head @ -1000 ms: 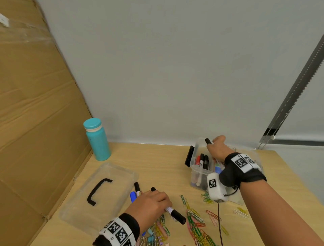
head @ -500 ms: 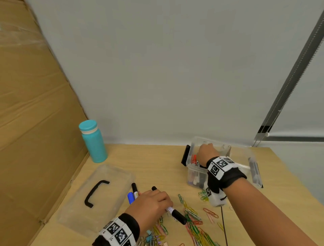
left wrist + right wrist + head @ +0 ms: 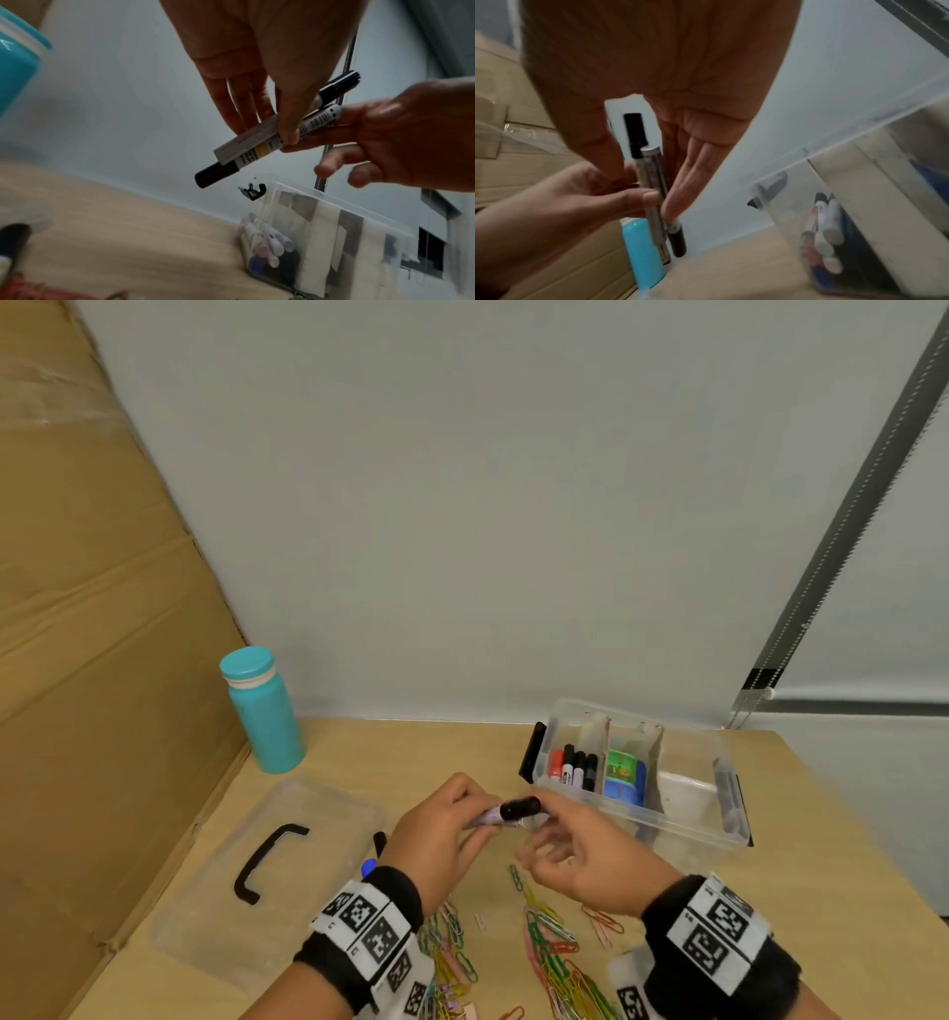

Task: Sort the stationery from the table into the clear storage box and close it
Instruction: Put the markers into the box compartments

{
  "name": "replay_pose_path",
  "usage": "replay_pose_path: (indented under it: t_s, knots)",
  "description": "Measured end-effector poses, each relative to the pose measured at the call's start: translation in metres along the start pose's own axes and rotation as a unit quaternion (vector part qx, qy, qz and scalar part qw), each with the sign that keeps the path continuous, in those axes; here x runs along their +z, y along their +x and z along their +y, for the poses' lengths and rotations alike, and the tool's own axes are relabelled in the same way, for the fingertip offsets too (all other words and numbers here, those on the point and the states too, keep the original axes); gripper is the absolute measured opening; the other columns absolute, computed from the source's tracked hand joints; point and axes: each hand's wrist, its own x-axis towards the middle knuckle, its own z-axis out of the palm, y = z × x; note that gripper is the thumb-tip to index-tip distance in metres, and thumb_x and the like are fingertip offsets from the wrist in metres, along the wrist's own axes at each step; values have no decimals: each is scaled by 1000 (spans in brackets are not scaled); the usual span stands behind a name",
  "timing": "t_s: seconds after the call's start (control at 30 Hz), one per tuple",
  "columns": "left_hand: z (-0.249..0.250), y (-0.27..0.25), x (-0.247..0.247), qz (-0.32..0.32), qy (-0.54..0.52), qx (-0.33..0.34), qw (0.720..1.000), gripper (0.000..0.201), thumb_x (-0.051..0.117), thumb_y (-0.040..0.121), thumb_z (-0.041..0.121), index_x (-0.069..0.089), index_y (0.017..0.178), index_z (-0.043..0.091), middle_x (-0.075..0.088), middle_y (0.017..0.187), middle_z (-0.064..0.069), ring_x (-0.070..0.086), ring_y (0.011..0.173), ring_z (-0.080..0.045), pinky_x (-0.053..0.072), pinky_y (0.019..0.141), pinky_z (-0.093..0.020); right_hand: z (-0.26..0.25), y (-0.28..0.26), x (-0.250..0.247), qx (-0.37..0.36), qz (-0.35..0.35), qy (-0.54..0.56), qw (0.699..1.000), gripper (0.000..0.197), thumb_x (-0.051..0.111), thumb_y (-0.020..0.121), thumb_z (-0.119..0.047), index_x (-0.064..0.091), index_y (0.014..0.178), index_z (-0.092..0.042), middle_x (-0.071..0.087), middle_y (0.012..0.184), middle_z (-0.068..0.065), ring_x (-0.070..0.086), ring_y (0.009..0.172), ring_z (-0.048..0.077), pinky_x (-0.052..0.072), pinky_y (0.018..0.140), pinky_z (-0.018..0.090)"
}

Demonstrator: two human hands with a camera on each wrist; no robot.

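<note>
Two black-capped markers [image 3: 518,809] [image 3: 257,146] [image 3: 652,182] are held together above the table's middle. My left hand [image 3: 477,814] [image 3: 270,121] grips their barrels between thumb and fingers. My right hand [image 3: 549,824] [image 3: 641,182] meets it from the right and pinches the same markers between thumb and straight fingers. The clear storage box [image 3: 683,824] [image 3: 334,203] [image 3: 859,162] stands open behind the hands at the right, with several markers in its left compartment and a blue-green item in the middle one. Its clear lid [image 3: 287,865] with a black handle lies flat at the left.
Several coloured paper clips [image 3: 544,942] lie scattered in front of my wrists. A black marker [image 3: 380,842] and a blue one [image 3: 367,868] lie by the lid. A teal bottle [image 3: 264,711] stands at the back left beside a cardboard wall [image 3: 102,660].
My left hand has lifted markers off the table toward the middle. My right hand has left the box and come back to meet the left hand at the markers.
</note>
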Motion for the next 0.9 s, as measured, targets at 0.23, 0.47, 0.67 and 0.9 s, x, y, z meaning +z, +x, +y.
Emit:
replay_pose_path:
  t_s: [0.23, 0.47, 0.67, 0.9]
  knots:
    - [11, 11, -2, -12, -28, 12, 999, 27, 60, 90, 28, 64, 117, 28, 56, 99, 15, 54, 88, -1, 45, 77, -15, 7, -5, 9, -105, 183, -40, 977, 30, 47, 90, -46, 58, 113, -31, 66, 101, -13, 65, 91, 1, 57, 80, 29]
    - [-6, -17, -7, -11, 32, 3, 999, 31, 62, 88, 21, 62, 114, 39, 56, 102, 25, 40, 96, 6, 35, 81, -4, 22, 6, -40, -108, 404, -189, 888, 23, 50, 95, -25, 55, 117, -20, 56, 105, -11, 58, 87, 3, 53, 78, 21]
    - [-9, -35, 1, -31, 16, -19, 999, 31, 57, 90, 11, 65, 109, 34, 40, 109, 20, 48, 88, 7, 40, 78, -3, 45, 50, -32, 33, 232, -270, 934, 29, 41, 99, -28, 52, 125, -20, 57, 124, 0, 61, 96, 14, 47, 81, 22]
    - [-12, -43, 1, -69, 24, -39, 997, 35, 51, 93, 9, 62, 115, 34, 46, 119, 24, 56, 94, 2, 42, 83, -5, 64, 10, -41, 19, 291, -343, 893, 27, 46, 96, -27, 62, 117, -22, 66, 115, -3, 59, 106, 12, 40, 97, 27]
